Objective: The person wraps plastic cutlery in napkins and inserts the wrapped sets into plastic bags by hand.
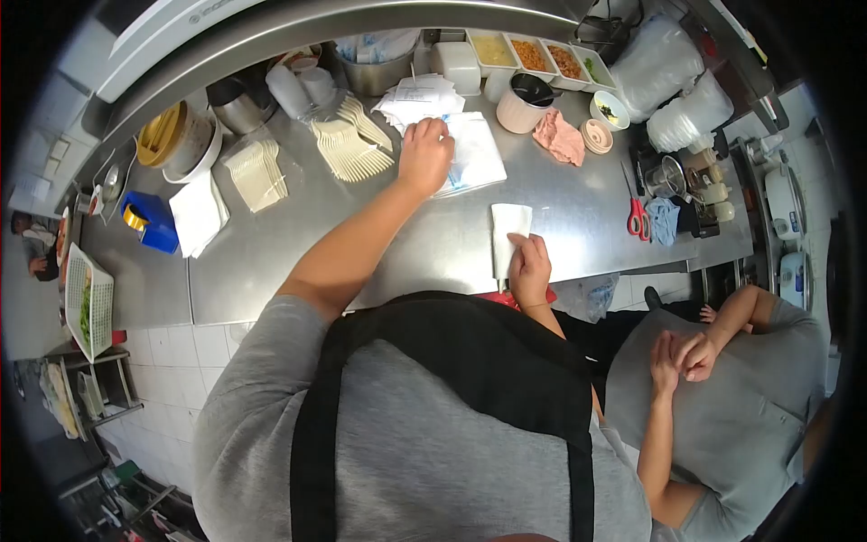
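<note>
My left hand [426, 155] reaches to the left edge of a stack of clear plastic bags [479, 154] with blue print. Its fingers are bent and pinched at the bags. Nearer to me, my right hand [529, 266] grips a folded white napkin [510, 226] by its lower right side, thumb on top. A small tip pokes out at the napkin's lower end, too little to name. Left of the bags lie fanned pale disposable forks [350, 151], and behind them are white papers [420, 98].
More wrapped cutlery [256, 174], white napkins [199, 212] and a blue tape dispenser [152, 221] lie left. Food trays [528, 56], a pink cloth [560, 137] and red scissors [638, 219] are to the right. A co-worker's hands [682, 355] are clasped beside me.
</note>
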Demonstrator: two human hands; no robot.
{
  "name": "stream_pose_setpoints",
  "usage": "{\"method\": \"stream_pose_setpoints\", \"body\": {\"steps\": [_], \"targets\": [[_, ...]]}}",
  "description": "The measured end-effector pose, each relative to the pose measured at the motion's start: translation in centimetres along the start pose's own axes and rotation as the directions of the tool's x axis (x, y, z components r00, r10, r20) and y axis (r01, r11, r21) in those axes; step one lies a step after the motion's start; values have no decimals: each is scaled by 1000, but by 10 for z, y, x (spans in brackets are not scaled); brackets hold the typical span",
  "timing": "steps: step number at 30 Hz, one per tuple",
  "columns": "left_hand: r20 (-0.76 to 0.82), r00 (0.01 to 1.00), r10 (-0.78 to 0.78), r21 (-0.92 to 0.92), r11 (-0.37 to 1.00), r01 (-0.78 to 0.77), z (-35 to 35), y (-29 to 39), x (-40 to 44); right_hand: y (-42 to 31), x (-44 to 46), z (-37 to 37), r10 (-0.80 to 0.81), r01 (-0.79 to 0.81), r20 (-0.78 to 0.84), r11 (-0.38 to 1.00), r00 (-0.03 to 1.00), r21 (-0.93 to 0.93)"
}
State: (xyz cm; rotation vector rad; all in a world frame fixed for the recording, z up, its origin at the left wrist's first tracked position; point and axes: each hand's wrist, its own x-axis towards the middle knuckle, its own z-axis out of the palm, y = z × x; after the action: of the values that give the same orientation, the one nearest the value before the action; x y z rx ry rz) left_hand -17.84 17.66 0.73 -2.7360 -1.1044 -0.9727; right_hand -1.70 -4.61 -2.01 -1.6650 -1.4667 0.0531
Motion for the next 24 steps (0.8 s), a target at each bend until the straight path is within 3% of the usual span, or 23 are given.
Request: {"method": "stream_pose_setpoints", "body": {"steps": [2, 5, 6, 9, 13, 16, 18, 20, 21, 23, 24], "targets": [[42, 999, -8, -59, 998, 11, -22, 6, 3, 1, 0, 0, -22, 22, -4, 1000, 1000, -10], [368, 928, -66, -423, 877, 230, -41, 3, 3, 6, -3, 1, -8, 8, 4, 1000, 1000, 9], [421, 907, -1, -403, 896, 188, -49, 1, 5, 5, -3, 1, 4, -4, 11, 1000, 1000, 23], [595, 799, -81, -622, 584, 522, -64, 4, -1, 1, -2, 0, -2, 2, -9, 1000, 1000, -12], [654, 748, -112, -640, 445, 626, -69, 7, -11, 6, -3, -1, 38, -38, 11, 999, 999, 29], [662, 747, -57, -654, 442, 614, -68, 9, -18, 2, 1, -4, 122, -125, 32, 988, 992, 96], [670, 733, -122, -580, 530, 619, -72, 19, -25, -9, 0, -4, 205, -211, 54, 968, 977, 137], [669, 722, -174, -511, 597, 618, -59, 28, -32, -19, 0, 6, 151, -159, 53, 957, 987, 244], [645, 752, -138, -504, 663, 554, -59, 36, -35, -25, 0, 13, 125, -135, 52, 946, 991, 295], [598, 799, -55, -475, 779, 410, -65, 52, -42, -36, 10, 33, 247, -259, 78, 916, 966, 305], [550, 833, 51, -612, 704, 361, -52, 48, -50, -26, 12, 42, 338, -362, 134, 834, 932, 416]]}}
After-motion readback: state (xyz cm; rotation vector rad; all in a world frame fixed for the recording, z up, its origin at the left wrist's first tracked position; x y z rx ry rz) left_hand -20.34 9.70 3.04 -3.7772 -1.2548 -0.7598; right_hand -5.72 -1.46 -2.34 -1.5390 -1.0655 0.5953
